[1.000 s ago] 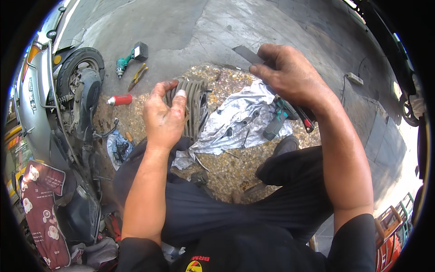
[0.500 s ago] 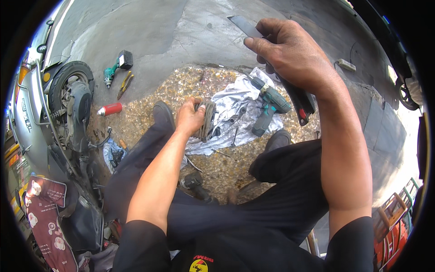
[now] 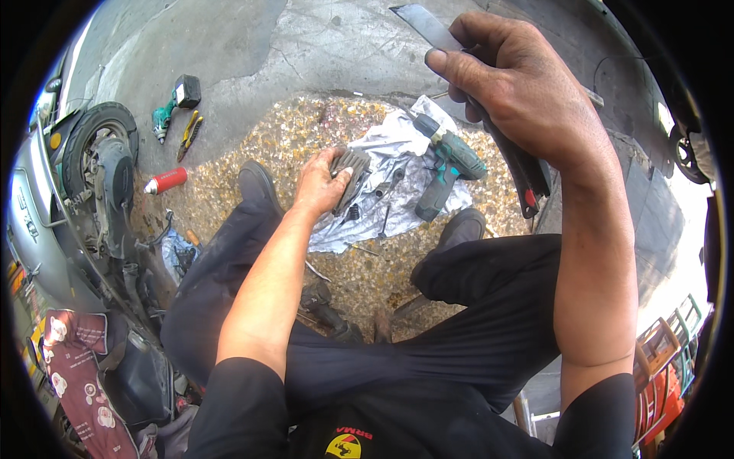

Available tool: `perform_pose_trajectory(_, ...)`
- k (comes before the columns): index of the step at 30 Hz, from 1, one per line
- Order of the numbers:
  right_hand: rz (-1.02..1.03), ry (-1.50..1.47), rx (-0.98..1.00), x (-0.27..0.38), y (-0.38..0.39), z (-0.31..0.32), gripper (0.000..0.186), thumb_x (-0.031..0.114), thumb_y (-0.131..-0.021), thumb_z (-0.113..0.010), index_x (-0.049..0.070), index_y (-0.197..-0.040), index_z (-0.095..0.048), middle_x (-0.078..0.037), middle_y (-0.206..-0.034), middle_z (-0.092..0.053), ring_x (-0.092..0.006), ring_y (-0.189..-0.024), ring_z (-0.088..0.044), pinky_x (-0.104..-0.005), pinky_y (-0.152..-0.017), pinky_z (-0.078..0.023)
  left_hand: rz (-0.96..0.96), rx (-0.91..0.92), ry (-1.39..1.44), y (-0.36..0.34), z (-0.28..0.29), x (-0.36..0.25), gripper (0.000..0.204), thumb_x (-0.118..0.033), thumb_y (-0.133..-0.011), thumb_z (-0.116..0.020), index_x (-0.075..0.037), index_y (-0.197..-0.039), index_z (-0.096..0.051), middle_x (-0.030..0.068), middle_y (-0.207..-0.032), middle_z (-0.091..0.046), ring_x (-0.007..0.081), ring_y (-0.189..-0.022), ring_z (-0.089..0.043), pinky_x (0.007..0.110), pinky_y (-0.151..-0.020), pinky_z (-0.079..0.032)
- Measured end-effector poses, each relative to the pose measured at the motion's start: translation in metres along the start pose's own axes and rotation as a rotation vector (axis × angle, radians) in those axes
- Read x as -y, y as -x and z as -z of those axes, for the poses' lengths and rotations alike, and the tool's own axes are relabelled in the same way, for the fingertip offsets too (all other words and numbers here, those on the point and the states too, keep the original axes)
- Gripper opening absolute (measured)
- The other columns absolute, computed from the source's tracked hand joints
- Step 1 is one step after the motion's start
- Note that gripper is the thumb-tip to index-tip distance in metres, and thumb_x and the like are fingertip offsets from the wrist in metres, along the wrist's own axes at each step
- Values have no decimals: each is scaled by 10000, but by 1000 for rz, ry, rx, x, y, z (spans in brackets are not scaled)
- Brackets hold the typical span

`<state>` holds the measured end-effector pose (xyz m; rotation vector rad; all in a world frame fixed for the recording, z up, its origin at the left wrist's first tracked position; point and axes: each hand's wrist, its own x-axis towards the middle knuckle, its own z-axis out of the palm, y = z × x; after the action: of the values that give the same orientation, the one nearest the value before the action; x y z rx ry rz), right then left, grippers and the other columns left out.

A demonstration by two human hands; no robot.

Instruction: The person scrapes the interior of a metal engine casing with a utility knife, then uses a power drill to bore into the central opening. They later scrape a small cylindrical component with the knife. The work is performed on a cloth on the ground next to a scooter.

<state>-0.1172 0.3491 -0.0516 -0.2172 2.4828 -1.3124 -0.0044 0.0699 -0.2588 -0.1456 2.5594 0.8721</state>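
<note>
My left hand [image 3: 323, 183] grips a finned grey metal engine part [image 3: 353, 180] resting on a stained white cloth [image 3: 335, 237]. Small dark parts [image 3: 379, 193] and a slim metal piece [image 3: 384, 223] lie beside it. A teal cordless drill [image 3: 459, 164] lies on the cloth's right side. My right hand [image 3: 516, 92] is raised above and beyond the cloth, closed around a flat metal blade [image 3: 420, 23] pointing up-left; a black handle with a red detail [image 3: 526, 183] extends below that hand.
A scooter [image 3: 115, 176] stands at left, a floral maroon cover [image 3: 76, 367] below it. A teal power tool [image 3: 172, 107], yellow pliers [image 3: 189, 134] and red spray can [image 3: 166, 180] lie on the ground. Chairs [image 3: 657, 352] are at lower right, a wheel [image 3: 680, 153] at right.
My left hand moved forward and right, setting the finned part lower on the cloth. My right hand rose with the blade. The left foot came into view.
</note>
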Motion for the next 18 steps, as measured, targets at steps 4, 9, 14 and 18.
perform_pose_trajectory(4,11,-16,4,-9,-2,4,278,276,-975,-682,-2,-993,-693,-29,-693,-621,-88,-605,-585,-254,-566,-483,46,20,-2,-6,3,-5,384,-180,-876,-701,-50,-1234,-651,193,-1217,-678,333,-1163,-641,403,-1019,-480)
perform_pose_trajectory(9,11,32,10,-18,1,13,268,259,-975,-679,-9,-968,-681,-31,-705,-616,-89,-624,-574,-273,-581,-475,293,-87,281,-11,34,17,397,-149,-908,-704,23,-1257,-627,157,-1014,-738,200,-919,-693,330,-865,-529)
perform_pose_trajectory(14,-4,74,4,-27,-3,16,250,238,-974,-675,-11,-954,-670,-27,-725,-615,-82,-652,-551,-271,-601,-459,376,-294,83,-45,67,52,405,-190,-885,-725,35,-1212,-646,159,-912,-747,225,-867,-703,346,-820,-532)
perform_pose_trajectory(18,-33,103,4,-32,-5,14,228,219,-975,-672,-9,-966,-668,-27,-734,-619,-82,-653,-556,-270,-604,-466,412,-270,-19,-64,81,62,391,-161,-874,-723,20,-1215,-655,181,-934,-755,245,-869,-732,356,-821,-545)
